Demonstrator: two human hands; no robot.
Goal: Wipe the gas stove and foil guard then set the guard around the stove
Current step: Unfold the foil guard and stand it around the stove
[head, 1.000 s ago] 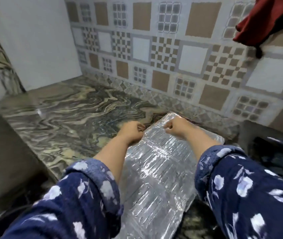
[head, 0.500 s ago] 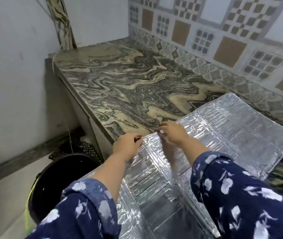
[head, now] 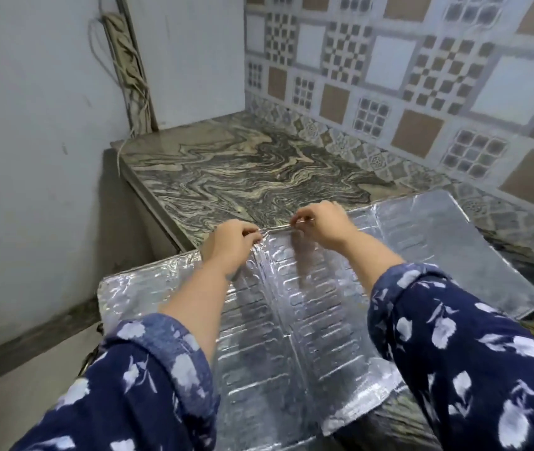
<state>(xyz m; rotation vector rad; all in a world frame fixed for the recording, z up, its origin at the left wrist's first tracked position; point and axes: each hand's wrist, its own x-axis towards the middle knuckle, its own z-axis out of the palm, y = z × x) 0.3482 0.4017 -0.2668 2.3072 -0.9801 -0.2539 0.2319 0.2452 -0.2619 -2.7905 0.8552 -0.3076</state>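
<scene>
The silver embossed foil guard (head: pixel 311 320) lies opened out in several panels on the marble counter (head: pixel 243 170); its left panel hangs past the counter's front edge. My left hand (head: pixel 230 245) pinches the guard's far edge at a fold line. My right hand (head: pixel 321 222) pinches the same far edge a little to the right. Both forearms, in blue flowered sleeves, cover part of the foil. The gas stove is not in view.
A patterned tile wall (head: pixel 389 76) runs along the counter's back. A plain wall (head: pixel 31 125) with a pipe and wires stands at the left. Below the counter's left edge is the floor (head: pixel 15 369).
The guard has been unfolded from a narrow stack into wide panels. Both hands shifted along its far edge and now pinch it at the fold. The view turned left, away from the stove side.
</scene>
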